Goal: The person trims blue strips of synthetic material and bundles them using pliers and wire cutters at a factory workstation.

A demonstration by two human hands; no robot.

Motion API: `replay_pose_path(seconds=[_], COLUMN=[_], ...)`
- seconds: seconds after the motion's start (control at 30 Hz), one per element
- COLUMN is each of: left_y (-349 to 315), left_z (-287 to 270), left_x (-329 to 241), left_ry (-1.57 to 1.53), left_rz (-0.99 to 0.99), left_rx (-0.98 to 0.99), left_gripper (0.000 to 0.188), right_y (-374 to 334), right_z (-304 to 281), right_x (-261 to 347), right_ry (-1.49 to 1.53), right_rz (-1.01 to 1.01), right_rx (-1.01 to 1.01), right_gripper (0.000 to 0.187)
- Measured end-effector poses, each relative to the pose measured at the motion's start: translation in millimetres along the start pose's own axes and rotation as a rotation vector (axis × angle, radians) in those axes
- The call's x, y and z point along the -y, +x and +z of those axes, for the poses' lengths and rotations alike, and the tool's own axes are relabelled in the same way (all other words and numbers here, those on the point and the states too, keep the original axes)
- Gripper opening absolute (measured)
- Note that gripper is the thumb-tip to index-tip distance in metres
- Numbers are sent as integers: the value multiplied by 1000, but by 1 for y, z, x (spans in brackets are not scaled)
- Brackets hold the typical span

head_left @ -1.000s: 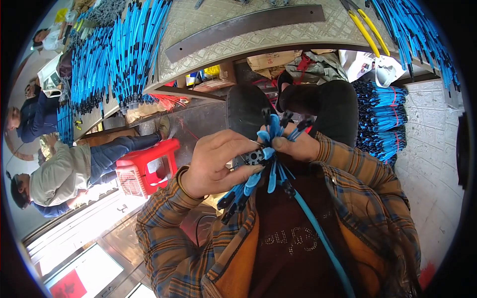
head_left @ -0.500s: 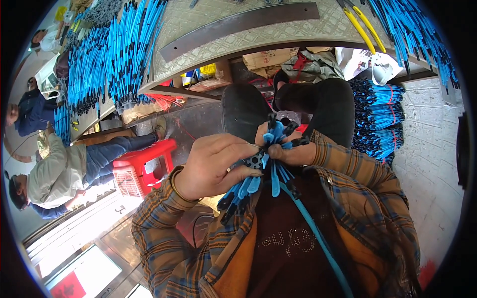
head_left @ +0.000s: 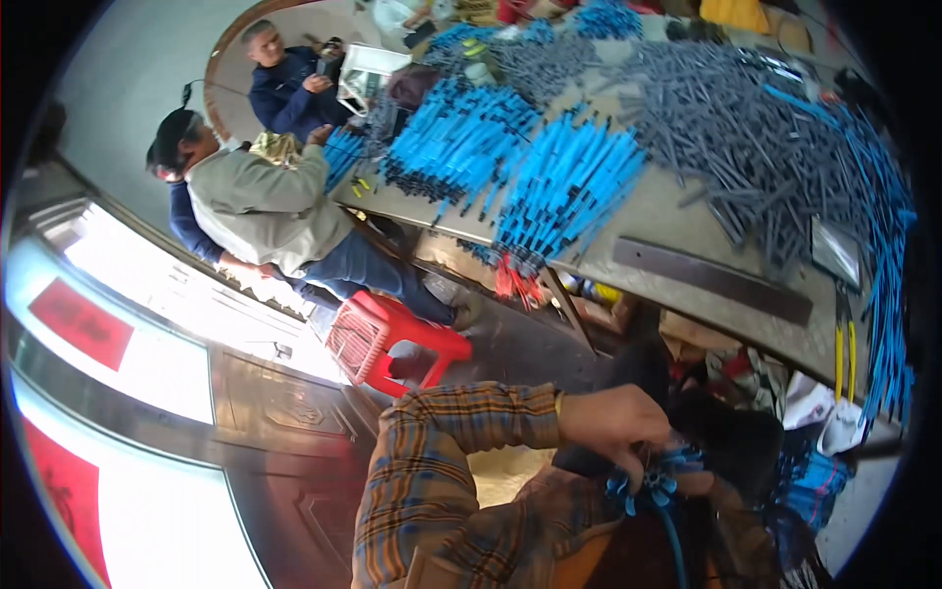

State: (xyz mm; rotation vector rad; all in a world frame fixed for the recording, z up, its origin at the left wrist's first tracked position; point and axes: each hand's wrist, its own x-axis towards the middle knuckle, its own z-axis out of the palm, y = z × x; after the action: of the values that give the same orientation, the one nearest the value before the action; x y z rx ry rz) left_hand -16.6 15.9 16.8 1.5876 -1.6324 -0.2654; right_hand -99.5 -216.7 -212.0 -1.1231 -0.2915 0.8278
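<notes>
Gripping blue strap bundle (head_left: 650,488), left hand (head_left: 613,422) hides right hand.

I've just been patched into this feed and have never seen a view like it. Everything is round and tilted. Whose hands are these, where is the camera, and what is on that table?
There is no machine here. The camera is a wide fisheye worn on a person's head, so straight edges bend and the scene tilts when the head turns. The plaid sleeve belongs to the wearer. Their left hand closes over a bunch of blue cords at their lap; the right hand is mostly hidden behind it. Above lies a long table covered with blue sticks and grey sticks. Two other people sit at its far end, near a red plastic stool.
</notes>
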Motion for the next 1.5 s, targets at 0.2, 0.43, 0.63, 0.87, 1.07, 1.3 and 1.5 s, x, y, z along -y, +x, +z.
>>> replay_pose_path(seconds=[0.2,0.43,0.63,0.87,1.07,1.3,1.5], left_y=[1,20,14,-1,17,13,16], left_z=[3,-8,-7,-10,-1,32,35], left_x=[2,7,13,10,-54,-24,-6], left_ry=[-236,-118,-328,-556,-102,172,287], left_rz=[-230,-152,-326,-672,-462,-543,-519], left_rx=[8,92,166,-680,-828,-919,-979], left_gripper=[66,70,63,44,38,36,30], right_y=[-23,-23,37,-2,36,65,73], right_z=[10,19,91,61,82,90,97], right_x=[-20,30,122,103,139,112,107], right_ry=[-77,-118,-135,-527,33,18,92], right_rz=[7,44,68,-371,-553,-505,-556], right_rx=[46,12,5,-233,-522,-749,-751], right_gripper=[23,19,17,17,21,20,22])
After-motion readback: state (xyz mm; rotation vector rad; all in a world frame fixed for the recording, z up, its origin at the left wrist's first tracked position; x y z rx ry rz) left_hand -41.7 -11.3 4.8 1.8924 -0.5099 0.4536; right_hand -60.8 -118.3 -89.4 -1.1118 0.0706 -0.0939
